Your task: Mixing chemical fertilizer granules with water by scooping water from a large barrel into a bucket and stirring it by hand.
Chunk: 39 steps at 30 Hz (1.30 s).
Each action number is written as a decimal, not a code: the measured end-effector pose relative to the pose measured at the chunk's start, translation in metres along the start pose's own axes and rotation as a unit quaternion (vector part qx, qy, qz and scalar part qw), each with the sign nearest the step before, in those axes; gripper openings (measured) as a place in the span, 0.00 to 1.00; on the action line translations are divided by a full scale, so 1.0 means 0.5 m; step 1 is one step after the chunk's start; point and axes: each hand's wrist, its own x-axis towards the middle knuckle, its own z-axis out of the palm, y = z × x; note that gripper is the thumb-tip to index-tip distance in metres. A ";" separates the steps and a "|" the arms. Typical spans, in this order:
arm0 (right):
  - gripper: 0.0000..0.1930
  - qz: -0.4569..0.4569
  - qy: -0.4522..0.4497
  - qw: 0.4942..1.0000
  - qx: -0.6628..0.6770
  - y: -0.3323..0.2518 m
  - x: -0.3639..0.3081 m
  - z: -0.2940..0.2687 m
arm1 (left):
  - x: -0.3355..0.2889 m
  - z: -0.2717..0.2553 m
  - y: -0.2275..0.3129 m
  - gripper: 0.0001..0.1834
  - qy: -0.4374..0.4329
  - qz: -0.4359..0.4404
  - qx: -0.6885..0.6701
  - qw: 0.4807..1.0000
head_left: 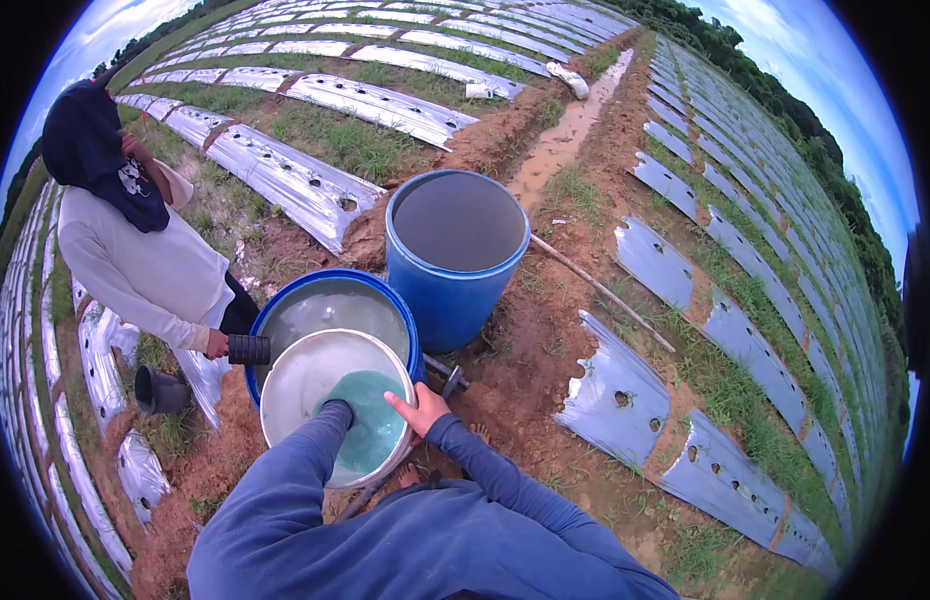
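So the right hand (422,408) has its thumb hooked over the rim of a round white plastic bucket (297,388), fingers down the outside, pinching the wall. Just left of that grip there's a pool of turquoise liquid (373,440) in the bucket. The left hand is under it, only the blue-grey sleeve (290,455) showing, so no clue if it's spread or closed. I'd call it partway: liquid's in, the arm's in, and the hand work isn't finished. How much is left, can't tell.

Just beyond the grip, leftward, a round blue plastic barrel (413,330) holds cloudy grey liquid; can't tell if the bucket rests on it. Farther left, a co-worker's hand (217,344) holds a black ribbed cylinder (249,350) by its rim. Past the grip, a taller blue plastic drum (443,305) looks nearly full already. Way out, silver plastic-covered beds (290,172).
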 end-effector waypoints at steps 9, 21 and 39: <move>0.35 -0.062 0.070 0.995 -0.022 0.025 0.007 0.003 | 0.036 0.005 0.068 0.27 -0.077 0.029 -0.059 0.995; 0.30 -0.013 0.053 0.998 0.036 0.006 0.015 -0.003 | 0.029 -0.097 0.078 0.26 0.111 -0.031 -0.227 0.967; 0.28 -0.127 0.129 0.982 -0.047 0.068 0.062 0.028 | 0.051 0.011 0.133 0.32 -0.038 0.037 -0.124 0.991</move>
